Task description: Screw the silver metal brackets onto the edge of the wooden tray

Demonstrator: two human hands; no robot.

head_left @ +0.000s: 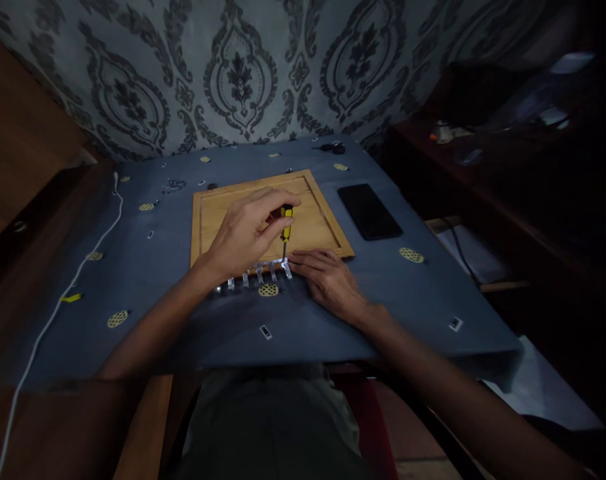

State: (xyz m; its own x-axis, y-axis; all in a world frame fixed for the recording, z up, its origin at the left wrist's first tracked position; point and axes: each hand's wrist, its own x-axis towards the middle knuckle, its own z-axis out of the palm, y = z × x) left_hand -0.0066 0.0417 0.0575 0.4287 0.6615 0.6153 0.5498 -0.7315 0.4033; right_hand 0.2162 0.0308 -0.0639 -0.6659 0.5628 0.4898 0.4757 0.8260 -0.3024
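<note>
My left hand is closed around a small yellow-handled screwdriver, held upright with its tip down on a clear comb-like part with several prongs. That part lies at the near edge of a wooden tray on the blue cloth. My right hand rests flat on the cloth, fingers pressed against the right end of the clear part beside the screwdriver tip. A yellow perforated disc lies just in front of the prongs.
A black phone lies right of the tray. More yellow discs and small labels are scattered on the cloth. A white cable runs down the left side. A dark shelf stands to the right; patterned wallpaper is behind.
</note>
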